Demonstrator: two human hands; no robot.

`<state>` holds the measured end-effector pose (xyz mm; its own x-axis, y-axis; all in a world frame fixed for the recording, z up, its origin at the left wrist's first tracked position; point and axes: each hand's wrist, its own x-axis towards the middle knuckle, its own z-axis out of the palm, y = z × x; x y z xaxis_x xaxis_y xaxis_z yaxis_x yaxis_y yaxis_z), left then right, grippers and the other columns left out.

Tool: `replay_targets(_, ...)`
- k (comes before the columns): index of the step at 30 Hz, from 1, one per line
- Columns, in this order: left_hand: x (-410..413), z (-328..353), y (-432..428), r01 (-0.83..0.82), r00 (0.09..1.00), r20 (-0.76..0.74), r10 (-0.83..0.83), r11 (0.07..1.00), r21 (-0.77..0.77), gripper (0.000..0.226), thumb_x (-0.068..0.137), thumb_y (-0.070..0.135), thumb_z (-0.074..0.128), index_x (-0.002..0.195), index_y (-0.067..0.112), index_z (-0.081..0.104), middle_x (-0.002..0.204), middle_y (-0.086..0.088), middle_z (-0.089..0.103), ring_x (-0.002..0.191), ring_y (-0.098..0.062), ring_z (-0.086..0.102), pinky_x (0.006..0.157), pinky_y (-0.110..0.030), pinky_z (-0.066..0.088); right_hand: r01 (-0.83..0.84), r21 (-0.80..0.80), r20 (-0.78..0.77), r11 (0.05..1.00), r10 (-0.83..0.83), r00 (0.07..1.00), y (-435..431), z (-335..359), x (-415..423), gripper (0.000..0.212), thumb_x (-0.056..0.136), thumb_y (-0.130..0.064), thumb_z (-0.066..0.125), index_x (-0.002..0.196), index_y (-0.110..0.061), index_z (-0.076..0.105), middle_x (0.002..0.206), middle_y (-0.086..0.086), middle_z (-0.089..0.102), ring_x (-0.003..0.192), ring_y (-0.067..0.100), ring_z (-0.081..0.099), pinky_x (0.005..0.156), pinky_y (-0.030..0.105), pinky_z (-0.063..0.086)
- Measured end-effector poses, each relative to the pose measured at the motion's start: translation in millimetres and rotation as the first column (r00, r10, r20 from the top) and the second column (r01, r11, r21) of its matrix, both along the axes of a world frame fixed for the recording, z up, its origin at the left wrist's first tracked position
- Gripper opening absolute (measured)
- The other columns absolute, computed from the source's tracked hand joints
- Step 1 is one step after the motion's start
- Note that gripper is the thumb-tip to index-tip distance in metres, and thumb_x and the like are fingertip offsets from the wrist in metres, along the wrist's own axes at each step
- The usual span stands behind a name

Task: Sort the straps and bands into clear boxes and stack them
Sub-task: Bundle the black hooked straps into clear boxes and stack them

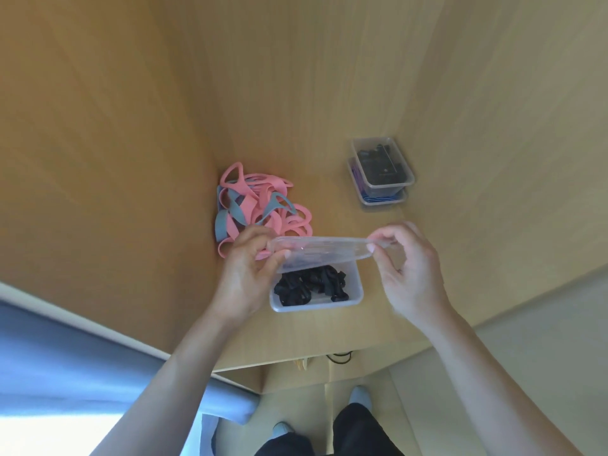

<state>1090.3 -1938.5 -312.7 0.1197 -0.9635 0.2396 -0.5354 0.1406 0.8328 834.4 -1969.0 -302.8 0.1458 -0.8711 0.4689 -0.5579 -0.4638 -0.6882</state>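
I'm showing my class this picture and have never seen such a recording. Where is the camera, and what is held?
No machine here: a person wears one camera on the head, looking down at two bare hands. The left hand and right hand each pinch an end of a clear lid over an open clear box holding black straps. On the wooden surface also lie a heap of pink and grey bands and two stacked boxes.

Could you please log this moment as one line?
left hand, right hand: hold clear lid over box of black straps | pink and grey bands: loose | two boxes: stacked
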Motion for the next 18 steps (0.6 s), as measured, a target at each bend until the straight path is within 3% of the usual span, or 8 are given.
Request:
replay_targets(2, -0.3, -0.4, 2.7, -0.046, 0.989, -0.137, 0.054, 0.997, 0.059, 0.024, 0.095, 0.012, 0.067, 0.075, 0.001, 0.058, 0.082, -0.012, 0.060, 0.079, -0.023, 0.057, 0.077, -0.034, 0.045, 0.031, 0.112, 0.164, 0.993, -0.049, 0.985, -5.3, 0.6, 8.3, 0.010, 0.093, -0.010, 0.068, 0.093, -0.020, 0.067, 0.088, -0.011, 0.067, 0.081, 0.009, 0.062, 0.073, 0.016, 0.048)
replay_targets(4, 0.1, -3.0, 3.0, -0.079, 0.962, -0.249, 0.110, 0.988, 0.130, 0.021, 0.094, 0.011, 0.067, 0.076, 0.003, 0.061, 0.071, 0.000, 0.060, 0.067, -0.010, 0.053, 0.068, -0.024, 0.043, 0.018, 0.261, 0.316, 0.965, -0.103, 0.943, -11.2, -2.8, 15.7, 0.013, 0.092, -0.013, 0.071, 0.091, -0.025, 0.066, 0.086, -0.008, 0.070, 0.077, 0.011, 0.065, 0.070, 0.015, 0.050)
replay_targets(6, -0.7, -9.8, 1.4, -0.115, 0.935, -0.307, 0.178, 0.970, 0.214, 0.011, 0.093, 0.010, 0.069, 0.082, 0.010, 0.067, 0.070, 0.008, 0.060, 0.065, -0.006, 0.053, 0.062, -0.014, 0.044, 0.016, 0.358, 0.369, 0.934, -0.157, 0.916, -19.5, -12.8, 20.2, 0.012, 0.090, -0.013, 0.074, 0.090, -0.023, 0.067, 0.082, -0.002, 0.071, 0.075, 0.015, 0.067, 0.069, 0.017, 0.052)
replay_targets(8, -1.9, -20.4, -1.0, -0.156, 0.908, -0.335, 0.251, 0.946, 0.285, 0.011, 0.091, 0.008, 0.072, 0.097, 0.015, 0.065, 0.071, 0.000, 0.054, 0.067, -0.012, 0.051, 0.061, -0.014, 0.043, 0.026, 0.456, 0.374, 0.890, -0.218, 0.901, -28.0, -27.1, 24.0, 0.011, 0.089, -0.012, 0.075, 0.087, -0.020, 0.068, 0.079, 0.003, 0.070, 0.071, 0.014, 0.066, 0.066, 0.016, 0.050)
replay_targets(12, -4.3, -42.7, -3.6, -0.148, 0.939, -0.259, 0.226, 0.946, 0.287, 0.032, 0.091, 0.009, 0.072, 0.114, 0.024, 0.055, 0.067, -0.003, 0.042, 0.057, -0.004, 0.042, 0.058, -0.012, 0.041, 0.090, 0.583, 0.310, 0.807, -0.324, 0.894, -39.9, -59.1, 31.9, 0.011, 0.090, -0.013, 0.074, 0.082, -0.019, 0.068, 0.073, -0.001, 0.065, 0.062, 0.003, 0.058, 0.062, 0.012, 0.044)
replay_targets(18, -6.0, -68.9, -2.2, -0.181, 0.976, -0.068, 0.205, 0.948, 0.260, 0.013, 0.095, 0.021, 0.065, 0.098, 0.033, 0.061, 0.072, 0.005, 0.044, 0.062, -0.007, 0.042, 0.062, -0.024, 0.043, 0.170, 0.533, 0.259, 0.829, -0.351, 0.900, -46.7, -81.7, 41.3, 0.019, 0.093, -0.011, 0.068, 0.080, -0.025, 0.066, 0.072, -0.003, 0.060, 0.060, -0.002, 0.054, 0.062, 0.008, 0.044)
